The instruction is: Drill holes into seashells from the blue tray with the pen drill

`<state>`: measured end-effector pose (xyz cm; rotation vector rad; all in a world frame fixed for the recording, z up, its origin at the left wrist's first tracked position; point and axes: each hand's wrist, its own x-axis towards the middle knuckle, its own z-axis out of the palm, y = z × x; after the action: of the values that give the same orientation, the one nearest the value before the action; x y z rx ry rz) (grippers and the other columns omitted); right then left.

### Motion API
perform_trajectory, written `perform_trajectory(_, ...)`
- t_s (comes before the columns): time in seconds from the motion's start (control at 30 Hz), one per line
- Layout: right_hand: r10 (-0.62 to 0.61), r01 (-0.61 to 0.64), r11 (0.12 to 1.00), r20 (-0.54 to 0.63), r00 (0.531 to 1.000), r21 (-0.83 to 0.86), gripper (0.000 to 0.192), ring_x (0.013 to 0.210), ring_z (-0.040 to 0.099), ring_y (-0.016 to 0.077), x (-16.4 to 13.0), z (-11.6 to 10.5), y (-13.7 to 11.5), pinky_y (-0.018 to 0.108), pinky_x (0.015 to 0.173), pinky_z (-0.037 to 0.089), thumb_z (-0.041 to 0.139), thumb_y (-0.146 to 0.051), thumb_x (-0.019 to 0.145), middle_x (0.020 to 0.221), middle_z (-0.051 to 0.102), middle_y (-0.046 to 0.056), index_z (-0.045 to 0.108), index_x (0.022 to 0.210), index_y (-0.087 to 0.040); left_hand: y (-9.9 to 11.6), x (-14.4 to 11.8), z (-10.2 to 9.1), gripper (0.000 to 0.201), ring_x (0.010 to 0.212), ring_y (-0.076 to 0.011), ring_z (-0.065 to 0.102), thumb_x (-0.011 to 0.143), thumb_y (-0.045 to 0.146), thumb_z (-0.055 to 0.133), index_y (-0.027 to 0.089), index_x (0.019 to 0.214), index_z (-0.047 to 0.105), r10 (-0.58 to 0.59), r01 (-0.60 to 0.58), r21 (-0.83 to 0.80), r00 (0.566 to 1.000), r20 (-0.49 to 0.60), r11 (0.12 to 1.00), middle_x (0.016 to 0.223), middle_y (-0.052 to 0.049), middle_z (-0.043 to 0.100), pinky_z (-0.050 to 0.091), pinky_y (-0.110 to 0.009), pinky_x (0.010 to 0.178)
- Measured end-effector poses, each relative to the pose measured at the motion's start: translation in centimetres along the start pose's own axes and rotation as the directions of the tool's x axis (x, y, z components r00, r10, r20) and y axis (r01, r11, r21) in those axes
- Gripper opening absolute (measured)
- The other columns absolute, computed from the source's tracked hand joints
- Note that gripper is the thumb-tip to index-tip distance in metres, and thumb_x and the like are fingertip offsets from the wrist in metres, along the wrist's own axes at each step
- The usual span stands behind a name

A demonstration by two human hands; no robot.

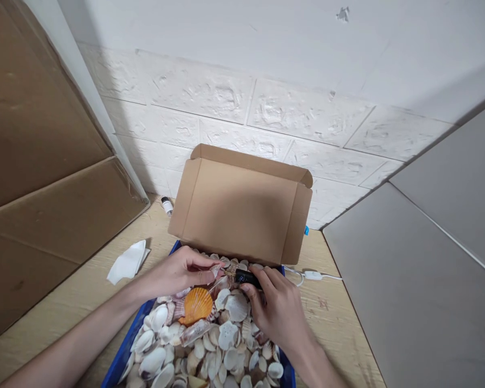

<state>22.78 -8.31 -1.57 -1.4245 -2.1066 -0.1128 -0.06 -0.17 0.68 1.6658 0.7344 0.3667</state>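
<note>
My left hand (188, 269) pinches a small pale seashell (216, 269) between thumb and fingers, above the far part of the shell pile. In my right hand (277, 302) is a black mini drill (247, 278), its brass-coloured front end pointing left at that shell. Whether the tip touches the shell is too small to tell. Below both hands lies a blue tray (123, 345) heaped with white, cream and pinkish shells (230, 358). An orange scallop shell (198, 305) rests on the heap, nearer my left hand.
Behind the tray stands an open cardboard box lid (242, 210). A white cable with an inline switch (312, 275) runs off to the right. Folded white tissue (128, 262) and a small bottle (167, 205) are on the left. Cardboard (56, 161) and grey panels (424, 242) flank the table.
</note>
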Motion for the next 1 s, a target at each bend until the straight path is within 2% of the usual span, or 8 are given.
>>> perform_trajectory(0.2,-0.031,0.029,0.999,-0.095,0.995,-0.024,0.026,0.079,0.059,0.019,0.0,-0.1,0.2,0.032,0.069,0.048,0.052,-0.03,0.093,0.091,0.068,0.008,0.06,0.113,-0.014,0.6,0.0,0.2,0.035,0.075,-0.0165,0.057,0.09,0.034,0.057,0.008,0.103,0.075,-0.015,0.015,0.007,1.0,-0.006,1.0,0.086,-0.003,0.071,0.041,-0.021,0.067)
perform_trajectory(0.37,-0.066,0.053,0.996,-0.188,0.98,-0.071,0.026,0.083,0.058,0.019,-0.2,-0.2,0.3,0.034,0.073,0.046,0.058,-0.022,0.09,0.094,0.068,0.008,0.061,0.115,-0.016,0.9,0.0,0.2,0.032,0.075,-0.0169,0.061,0.089,0.034,0.059,0.012,0.105,0.076,-0.014,0.016,0.042,0.999,-0.036,0.999,0.086,-0.002,0.073,0.045,-0.02,0.068)
perform_trajectory(0.43,-0.059,0.049,0.996,-0.155,0.986,-0.068,0.027,0.082,0.059,0.0192,-0.2,-0.2,0.2,0.033,0.072,0.047,0.057,-0.025,0.091,0.094,0.068,0.009,0.06,0.116,-0.015,0.6,0.0,0.2,0.032,0.076,-0.0183,0.063,0.088,0.037,0.061,0.016,0.106,0.077,-0.015,0.017,0.038,0.998,-0.055,0.999,0.09,-0.002,0.075,0.048,-0.021,0.069)
perform_trajectory(0.53,-0.009,0.009,1.0,0.019,1.0,-0.019,0.03,0.072,0.062,0.0175,-0.2,-0.2,0.0,0.028,0.061,0.046,0.049,-0.035,0.095,0.083,0.068,0.007,0.061,0.112,-0.012,0.0,0.0,0.1,0.032,0.083,-0.0209,0.067,0.086,0.039,0.064,0.021,0.11,0.075,-0.018,0.021,0.032,0.995,-0.099,0.999,0.098,-0.004,0.076,0.051,-0.024,0.076)
perform_trajectory(0.6,0.008,-0.007,1.0,0.047,0.999,-0.024,0.032,0.071,0.063,0.0177,-0.1,-0.3,-0.1,0.028,0.059,0.046,0.046,-0.037,0.097,0.081,0.068,0.007,0.062,0.109,-0.013,-0.3,0.0,0.0,0.035,0.091,-0.0221,0.067,0.085,0.039,0.065,0.02,0.113,0.073,-0.014,0.019,0.039,0.993,-0.116,0.999,0.107,-0.006,0.075,0.052,-0.027,0.082)
perform_trajectory(0.73,0.0,0.0,1.0,-0.005,1.0,-0.02,0.031,0.076,0.063,0.0183,-0.1,-0.4,-0.1,0.029,0.067,0.049,0.051,-0.037,0.095,0.086,0.069,0.008,0.063,0.11,-0.014,-0.4,-0.1,0.0,0.04,0.097,-0.0201,0.066,0.089,0.038,0.062,0.016,0.122,0.066,-0.005,0.007,0.023,0.996,-0.087,1.0,0.119,-0.007,0.07,0.05,-0.027,0.088)
perform_trajectory(0.87,-0.011,0.01,1.0,-0.067,0.998,-0.02,0.03,0.079,0.062,0.0182,-0.3,-0.4,0.1,0.031,0.071,0.05,0.057,-0.033,0.092,0.09,0.069,0.008,0.064,0.115,-0.015,-0.4,-0.1,0.1,0.04,0.098,-0.018,0.066,0.09,0.034,0.061,0.016,0.126,0.062,0.0,-0.002,-0.024,0.996,-0.093,1.0,0.117,-0.007,0.071,0.049,-0.026,0.09)
perform_trajectory(1.0,-0.032,0.027,0.999,-0.109,0.994,-0.043,0.029,0.078,0.06,0.0183,-0.4,-0.4,0.2,0.032,0.07,0.05,0.061,-0.03,0.089,0.09,0.069,0.008,0.065,0.114,-0.016,-0.5,-0.1,0.1,0.042,0.103,-0.0206,0.066,0.089,0.037,0.063,0.018,0.126,0.064,0.002,-0.006,-0.03,0.993,-0.118,1.0,0.117,-0.008,0.071,0.049,-0.029,0.093)
